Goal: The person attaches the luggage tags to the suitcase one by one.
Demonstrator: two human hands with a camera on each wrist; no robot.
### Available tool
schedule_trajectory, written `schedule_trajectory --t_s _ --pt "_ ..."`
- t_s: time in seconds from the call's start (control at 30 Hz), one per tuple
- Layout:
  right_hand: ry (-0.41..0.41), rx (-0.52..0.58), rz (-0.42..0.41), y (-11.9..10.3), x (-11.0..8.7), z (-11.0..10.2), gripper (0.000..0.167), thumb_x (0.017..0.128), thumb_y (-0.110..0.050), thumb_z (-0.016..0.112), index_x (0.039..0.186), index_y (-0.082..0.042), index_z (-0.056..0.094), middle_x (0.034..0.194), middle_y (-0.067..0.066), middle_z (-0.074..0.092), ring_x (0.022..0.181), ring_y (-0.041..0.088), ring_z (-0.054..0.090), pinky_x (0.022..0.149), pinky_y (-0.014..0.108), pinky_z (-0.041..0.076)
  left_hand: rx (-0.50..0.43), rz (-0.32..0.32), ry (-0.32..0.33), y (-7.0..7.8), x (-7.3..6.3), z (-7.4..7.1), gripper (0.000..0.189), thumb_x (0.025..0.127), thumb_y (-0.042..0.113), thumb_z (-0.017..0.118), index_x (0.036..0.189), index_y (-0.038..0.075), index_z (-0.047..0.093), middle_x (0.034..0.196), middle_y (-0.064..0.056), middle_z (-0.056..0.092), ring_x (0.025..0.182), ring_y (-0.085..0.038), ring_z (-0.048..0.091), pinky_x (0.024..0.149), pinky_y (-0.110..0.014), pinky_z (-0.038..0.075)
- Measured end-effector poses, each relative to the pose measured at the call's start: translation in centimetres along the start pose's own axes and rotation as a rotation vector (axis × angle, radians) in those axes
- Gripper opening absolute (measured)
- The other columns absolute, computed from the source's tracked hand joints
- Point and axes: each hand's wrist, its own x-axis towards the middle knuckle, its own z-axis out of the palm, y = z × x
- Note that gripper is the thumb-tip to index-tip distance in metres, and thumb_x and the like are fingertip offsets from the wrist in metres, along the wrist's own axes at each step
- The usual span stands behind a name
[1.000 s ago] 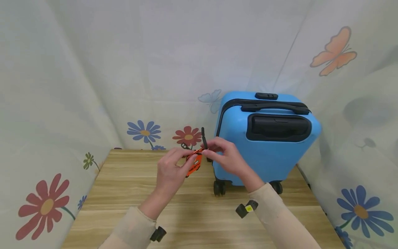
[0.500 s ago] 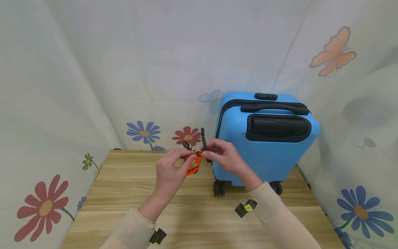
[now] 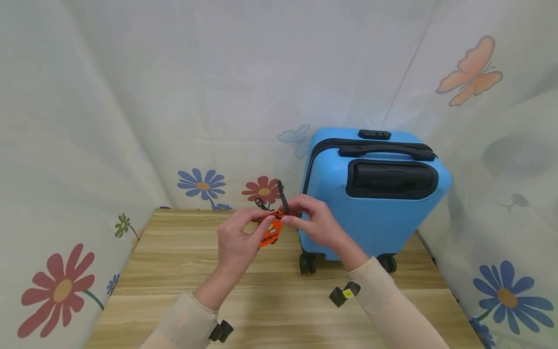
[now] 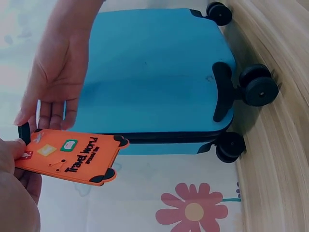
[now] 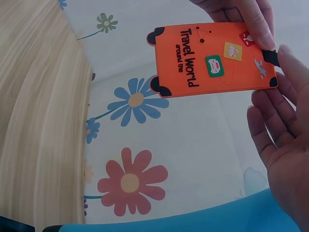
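An orange luggage tag (image 5: 217,58), shaped like a small suitcase and lettered "Travel World", is held up over the table between both hands. My left hand (image 3: 239,236) pinches its top end between thumb and fingers. With thumb and fingertips my right hand (image 3: 315,220) pinches the black strap (image 3: 283,198) at that same end. The strap's free end sticks up above the right fingers, and a black buckle (image 3: 260,203) stands out behind the left fingers. In the left wrist view, the tag (image 4: 72,157) shows its printed face, with black corner pieces.
A light blue suitcase (image 3: 348,228) with a black top handle (image 3: 388,152) stands on wheels just right of the hands. Under everything lies a wood-grain table (image 3: 174,271). Behind and at the sides hangs a pale curtain (image 3: 218,97) printed with flowers and butterflies.
The tag has turned a little, so more of its orange face shows in the head view. The strap's free end now leans slightly left; both hands stay almost in place.
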Motion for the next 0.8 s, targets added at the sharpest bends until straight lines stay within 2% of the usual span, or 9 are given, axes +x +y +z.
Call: schedule_trajectory --t_s 0.07,0.17,0.3,0.4,0.57,0.73,0.8 --pt "0.003 0.001 0.001 -0.02 -0.03 0.00 0.018 0.097 -0.009 0.079 0.114 -0.008 0.078 0.109 0.003 0.071 0.098 0.022 0.065 0.098 0.048 0.058 -0.009 -0.012 -0.005 -0.01 -0.02 -0.01 0.016 0.087 0.012 0.090 0.102 0.010 0.083 0.093 -0.002 0.079 0.087 -0.018 0.075 0.072 -0.041 0.064" --pt "0.012 0.027 0.021 -0.03 -0.03 0.00 0.015 0.098 -0.009 0.078 0.113 -0.007 0.077 0.108 0.004 0.071 0.099 0.024 0.064 0.099 0.051 0.057 -0.013 -0.008 -0.015 0.00 -0.06 -0.02 0.017 0.087 0.013 0.090 0.102 0.010 0.083 0.093 -0.001 0.079 0.088 -0.017 0.074 0.074 -0.036 0.064" --pt "0.027 0.064 0.056 0.08 0.01 0.09 0.013 0.100 -0.009 0.076 0.112 -0.006 0.076 0.107 0.005 0.073 0.099 0.025 0.064 0.093 0.045 0.058 -0.009 0.012 -0.024 0.01 -0.14 0.08 0.017 0.088 0.014 0.089 0.102 0.010 0.083 0.094 -0.001 0.079 0.088 -0.016 0.074 0.078 -0.026 0.061" --pt "0.039 0.090 0.069 0.04 0.08 0.22 0.013 0.100 -0.009 0.076 0.112 -0.005 0.075 0.106 0.007 0.074 0.098 0.024 0.065 0.088 0.039 0.059 0.000 0.026 -0.024 0.04 -0.14 0.14 0.017 0.088 0.013 0.089 0.102 0.009 0.083 0.094 -0.001 0.079 0.088 -0.016 0.074 0.079 -0.024 0.061" --pt "0.050 0.113 0.071 -0.33 0.14 0.35 0.014 0.100 -0.008 0.075 0.113 -0.003 0.073 0.106 0.010 0.073 0.094 0.025 0.067 0.085 0.031 0.059 0.014 0.033 -0.024 0.02 -0.12 0.15 0.017 0.088 0.014 0.089 0.103 0.009 0.083 0.094 -0.002 0.079 0.089 -0.016 0.075 0.080 -0.024 0.061" --pt "0.041 0.111 0.066 -0.58 0.06 0.37 0.015 0.099 -0.005 0.076 0.113 -0.002 0.072 0.106 0.011 0.072 0.094 0.025 0.067 0.086 0.029 0.060 -0.002 0.030 -0.015 0.03 -0.03 -0.03 0.018 0.087 0.011 0.090 0.103 0.009 0.083 0.094 -0.002 0.079 0.088 -0.018 0.075 0.078 -0.031 0.063" --pt "0.038 0.116 0.061 -0.67 0.09 0.40 0.015 0.099 -0.005 0.076 0.113 -0.003 0.072 0.106 0.011 0.072 0.094 0.025 0.067 0.085 0.030 0.060 -0.008 0.027 -0.016 0.09 0.05 -0.16 0.017 0.087 0.011 0.090 0.103 0.009 0.083 0.094 -0.002 0.079 0.087 -0.018 0.075 0.079 -0.031 0.062"
